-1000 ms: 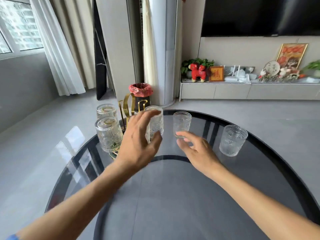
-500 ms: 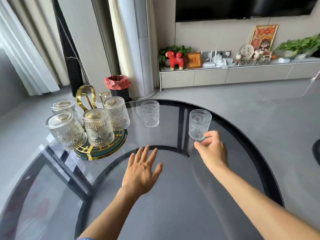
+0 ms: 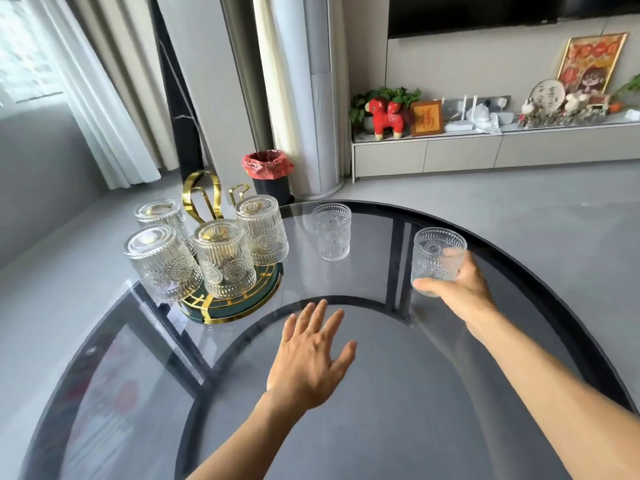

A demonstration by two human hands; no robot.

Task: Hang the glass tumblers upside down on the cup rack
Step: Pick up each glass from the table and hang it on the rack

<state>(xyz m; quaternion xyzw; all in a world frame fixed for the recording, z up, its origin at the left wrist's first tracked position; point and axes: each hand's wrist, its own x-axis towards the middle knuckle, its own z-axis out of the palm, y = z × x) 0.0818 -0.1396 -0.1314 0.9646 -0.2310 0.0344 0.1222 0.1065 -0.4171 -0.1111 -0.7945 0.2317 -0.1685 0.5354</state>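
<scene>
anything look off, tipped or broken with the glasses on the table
Nothing stands out. Four tumblers hang upside down on the cup rack, leaning outward on its pegs. One upright tumbler stands alone; the right hand grips another tumbler. No cracks or spills visible.

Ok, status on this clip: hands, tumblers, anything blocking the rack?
Right hand gripping upright tumbler on table; left hand open, empty. Four tumblers inverted on cup rack, one loose tumbler upright. Nothing blocking.
</scene>
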